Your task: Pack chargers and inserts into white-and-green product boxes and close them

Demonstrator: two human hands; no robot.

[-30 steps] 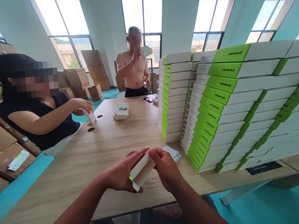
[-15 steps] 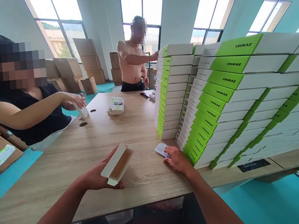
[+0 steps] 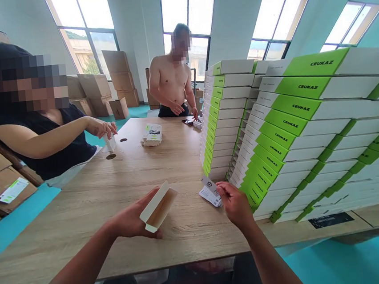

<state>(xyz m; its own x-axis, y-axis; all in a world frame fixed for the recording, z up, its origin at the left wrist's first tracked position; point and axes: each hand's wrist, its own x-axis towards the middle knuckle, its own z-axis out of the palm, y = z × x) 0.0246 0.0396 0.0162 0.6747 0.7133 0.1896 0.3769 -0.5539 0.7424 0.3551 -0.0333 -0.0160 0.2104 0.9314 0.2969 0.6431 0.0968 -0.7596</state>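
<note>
My left hand [image 3: 133, 219] is closed round a small carton [image 3: 159, 208], whose open end with a raised flap faces me and shows a brown inside. Between the thumb and fingers of my right hand [image 3: 234, 201] is a printed card [image 3: 209, 185], tilted up off the table. Under it lies a small pile of printed cards [image 3: 209, 197], partly hidden by the held card and my fingers. Just right of that hand rises a tall stack of white and green boxes [image 3: 265, 166].
Flattened cartons [image 3: 152, 136] lie piled on the wooden table [image 3: 113, 185]. At the left a co-worker [image 3: 54, 132] handles a white carton [image 3: 110, 143]. Another person [image 3: 172, 83] stands at the far end by a phone [image 3: 187, 122]. Brown cardboard boxes [image 3: 95, 90] stand behind.
My right hand has lifted a card from the pile. My left hand keeps its hold on the carton. The far person's arm has come down from the box stack toward the table.
</note>
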